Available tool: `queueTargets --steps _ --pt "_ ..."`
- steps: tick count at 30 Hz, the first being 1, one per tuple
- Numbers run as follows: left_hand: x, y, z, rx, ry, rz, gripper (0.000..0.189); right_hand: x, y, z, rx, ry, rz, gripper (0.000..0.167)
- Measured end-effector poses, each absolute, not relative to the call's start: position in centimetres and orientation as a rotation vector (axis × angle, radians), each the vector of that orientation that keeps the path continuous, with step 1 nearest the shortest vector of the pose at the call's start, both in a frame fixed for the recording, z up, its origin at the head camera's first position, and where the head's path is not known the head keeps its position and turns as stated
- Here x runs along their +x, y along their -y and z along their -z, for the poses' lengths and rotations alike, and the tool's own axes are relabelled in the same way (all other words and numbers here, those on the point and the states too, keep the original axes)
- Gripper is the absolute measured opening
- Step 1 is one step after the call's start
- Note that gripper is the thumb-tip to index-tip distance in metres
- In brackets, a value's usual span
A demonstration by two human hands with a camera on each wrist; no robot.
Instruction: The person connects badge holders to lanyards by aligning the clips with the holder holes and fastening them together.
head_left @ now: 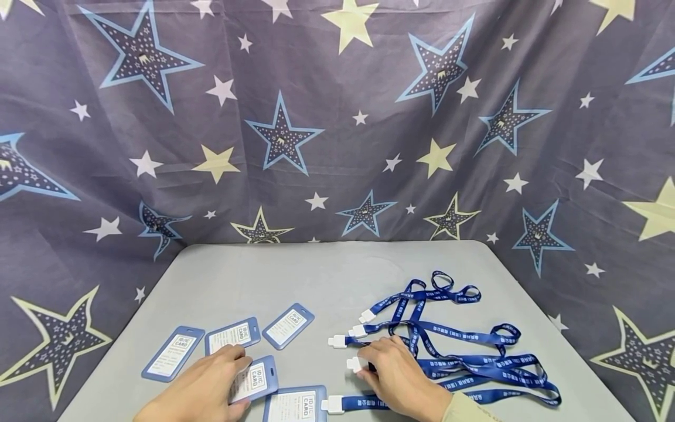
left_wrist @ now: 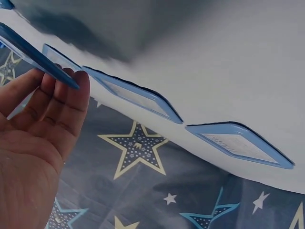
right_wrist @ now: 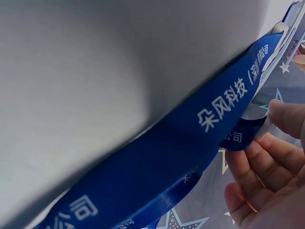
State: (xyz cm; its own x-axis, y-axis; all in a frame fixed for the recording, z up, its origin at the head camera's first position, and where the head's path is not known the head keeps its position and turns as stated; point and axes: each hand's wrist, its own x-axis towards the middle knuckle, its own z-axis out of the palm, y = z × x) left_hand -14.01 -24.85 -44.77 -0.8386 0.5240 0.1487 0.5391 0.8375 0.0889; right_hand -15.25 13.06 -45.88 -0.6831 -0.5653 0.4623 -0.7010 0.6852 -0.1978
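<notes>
My left hand (head_left: 203, 387) grips a blue-framed ID card holder (head_left: 269, 375) by its left side, the slotted end pointing right; the left wrist view shows this holder (left_wrist: 38, 56) between thumb and fingers. My right hand (head_left: 398, 375) pinches the white plastic clip (head_left: 354, 364) of a blue printed lanyard; in the right wrist view thumb and fingertips meet at the end of a blue strap (right_wrist: 238, 136). Below, another card holder (head_left: 319, 404) lies with its slotted end at the white clip (head_left: 333, 404) of a second lanyard (head_left: 361, 402).
Three more card holders lie left on the grey table (head_left: 327, 264): one far left (head_left: 150, 372), one behind my left hand (head_left: 255, 334), one tilted (head_left: 303, 310). Several blue lanyards (head_left: 464, 335) with white clips (head_left: 337, 341) overlap at right. A star-patterned curtain (head_left: 337, 117) hangs behind.
</notes>
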Motion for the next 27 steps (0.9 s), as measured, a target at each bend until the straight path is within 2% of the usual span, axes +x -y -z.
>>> queueTargets --steps 9,27 --pt "-14.2 23.7 44.6 -0.879 2.861 0.174 0.047 -15.1 -13.1 45.9 0.992 2.528 -0.510 0.015" --pt "-14.6 21.7 44.6 -0.984 2.806 0.181 0.050 -15.3 -13.1 46.1 0.996 2.472 -0.504 0.016"
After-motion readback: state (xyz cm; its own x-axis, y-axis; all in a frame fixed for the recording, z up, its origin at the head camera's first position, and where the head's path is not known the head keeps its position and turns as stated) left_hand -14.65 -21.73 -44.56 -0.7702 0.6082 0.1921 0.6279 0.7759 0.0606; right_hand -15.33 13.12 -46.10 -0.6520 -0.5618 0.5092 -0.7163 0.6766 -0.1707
